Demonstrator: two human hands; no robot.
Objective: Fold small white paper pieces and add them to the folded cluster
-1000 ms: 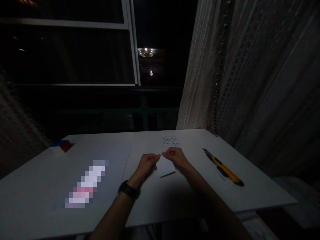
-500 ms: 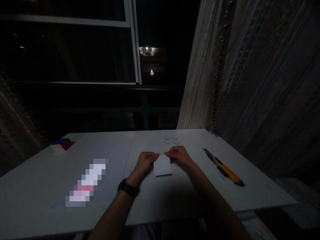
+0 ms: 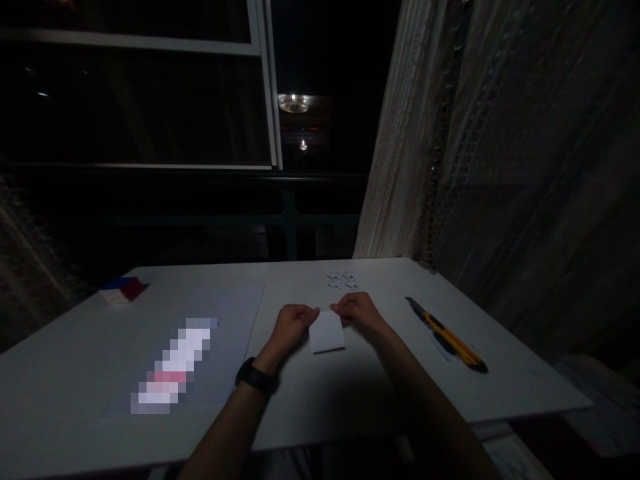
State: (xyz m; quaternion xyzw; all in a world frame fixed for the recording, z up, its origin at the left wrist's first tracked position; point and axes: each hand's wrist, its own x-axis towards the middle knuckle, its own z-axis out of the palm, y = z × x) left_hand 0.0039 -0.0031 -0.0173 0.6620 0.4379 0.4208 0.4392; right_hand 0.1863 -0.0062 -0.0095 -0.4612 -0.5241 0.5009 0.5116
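A small white piece of paper, roughly square, is held between my two hands above the middle of the table. My left hand pinches its upper left corner, thumb on top. At the upper right corner, my right hand grips it the same way. The fingers under the paper are hidden. Just beyond my hands lie several small printed paper squares with dark marks. To the right rests a yellow and black utility knife, blade end pointing away from me.
A large pale sheet lies on the white table at the left, with a blurred-out bright object on it. A blue, red and white cube sits at the far left corner. Curtains hang beyond the right edge.
Almost nothing differs. Both hands keep their pinch on the paper, which has shifted very slightly to the right.
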